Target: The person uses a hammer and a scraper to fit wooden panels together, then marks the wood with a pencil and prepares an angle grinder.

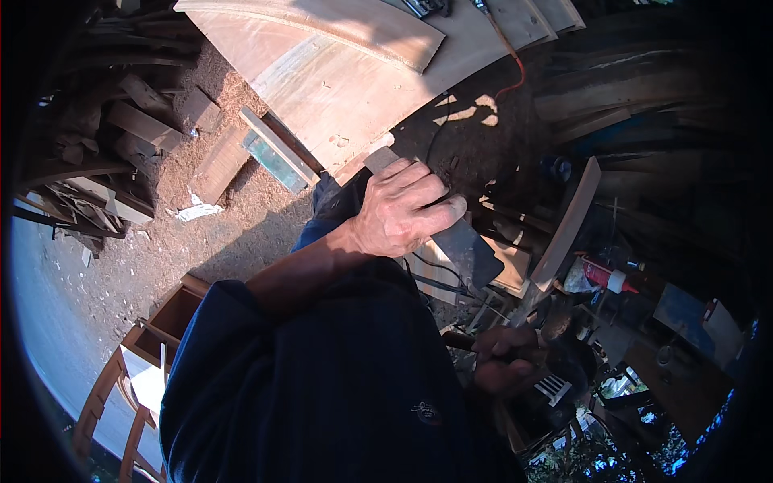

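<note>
My left hand (pixel 403 211), its forearm reaching in from the lower left, is closed over a long, dark, flat slab (pixel 471 258). One end of this slab comes up against the near corner of a pale wooden panel (pixel 322 121); the other slants down to the right. I cannot make out whether the slab touches the panel. Lower right, in deep shadow, my right hand (pixel 506 354) has its fingers curled. A dark stick-like end (pixel 459 341) shows beside them, but what they grip is unclear.
A curved wooden strip (pixel 338 34) lies across the panel. An orange cable (pixel 519 76) hangs off its right side. Wood offcuts (pixel 145 125) and shavings cover the ground at left. A narrow board (pixel 568 225) and a red bottle (pixel 604 275) are among clutter at right.
</note>
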`<action>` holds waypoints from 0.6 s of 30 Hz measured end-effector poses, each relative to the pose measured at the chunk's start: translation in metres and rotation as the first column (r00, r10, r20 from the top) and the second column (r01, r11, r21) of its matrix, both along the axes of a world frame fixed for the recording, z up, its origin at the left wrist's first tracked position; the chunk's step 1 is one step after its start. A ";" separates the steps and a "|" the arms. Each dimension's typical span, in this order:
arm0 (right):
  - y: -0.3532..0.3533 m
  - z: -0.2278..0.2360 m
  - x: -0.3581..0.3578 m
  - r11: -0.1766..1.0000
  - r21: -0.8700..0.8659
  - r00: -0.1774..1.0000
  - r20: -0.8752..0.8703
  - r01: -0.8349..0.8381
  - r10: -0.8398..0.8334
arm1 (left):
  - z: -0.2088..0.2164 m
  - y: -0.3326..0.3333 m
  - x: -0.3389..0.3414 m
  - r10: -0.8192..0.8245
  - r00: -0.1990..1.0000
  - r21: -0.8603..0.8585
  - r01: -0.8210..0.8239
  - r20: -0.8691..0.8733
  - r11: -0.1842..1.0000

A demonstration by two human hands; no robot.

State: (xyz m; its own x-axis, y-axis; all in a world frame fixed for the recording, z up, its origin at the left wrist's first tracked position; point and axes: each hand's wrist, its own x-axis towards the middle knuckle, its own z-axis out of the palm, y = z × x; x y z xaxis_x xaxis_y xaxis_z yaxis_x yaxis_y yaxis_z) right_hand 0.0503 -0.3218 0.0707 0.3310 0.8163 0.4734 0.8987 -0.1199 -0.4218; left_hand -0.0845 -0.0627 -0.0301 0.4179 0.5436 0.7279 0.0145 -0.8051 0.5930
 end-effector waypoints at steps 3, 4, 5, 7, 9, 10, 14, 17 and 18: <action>0.011 0.006 0.000 0.996 -0.065 0.949 0.305 -0.057 0.074 | 0.001 0.002 -0.002 -0.022 1.000 -0.033 0.022 -0.001 0.999; 0.019 0.008 0.002 0.990 -0.118 0.814 0.566 -0.074 0.128 | 0.000 0.002 -0.003 -0.030 1.000 -0.023 0.030 -0.005 0.999; 0.026 0.009 0.004 0.988 -0.146 0.583 0.798 -0.057 0.152 | -0.001 0.002 -0.002 -0.039 0.999 -0.008 0.039 -0.007 0.999; 0.037 0.011 0.004 0.989 -0.141 0.216 0.966 -0.037 0.145 | -0.001 0.003 0.002 -0.015 1.000 -0.027 0.016 0.026 1.000; 0.038 0.012 -0.003 0.983 -0.182 0.251 0.952 0.009 0.174 | 0.000 0.003 0.003 0.011 0.998 -0.053 -0.008 0.059 0.999; 0.038 0.010 -0.007 0.976 -0.214 0.314 0.930 0.035 0.193 | -0.001 0.002 0.002 0.000 1.000 -0.011 0.000 0.020 1.000; 0.031 -0.007 -0.007 0.972 -0.216 0.357 0.919 0.095 0.169 | -0.004 0.000 0.001 -0.006 1.000 0.025 0.006 -0.028 1.000; 0.025 -0.010 -0.008 0.956 -0.242 0.368 0.915 0.168 0.168 | -0.003 0.001 0.004 -0.006 1.000 0.037 0.006 -0.024 0.999; 0.026 -0.012 -0.009 0.948 -0.267 0.401 0.898 0.175 0.178 | -0.002 0.000 0.003 -0.007 0.999 0.045 0.009 -0.040 0.999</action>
State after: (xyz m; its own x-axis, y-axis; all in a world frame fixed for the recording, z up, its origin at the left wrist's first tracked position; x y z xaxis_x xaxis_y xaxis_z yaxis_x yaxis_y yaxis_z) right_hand 0.0416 -0.2961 0.0590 -0.1497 0.9579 0.2450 0.7189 -0.0647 0.6921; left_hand -0.0813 -0.0625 -0.0326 0.4512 0.5073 0.7342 0.0308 -0.8311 0.5553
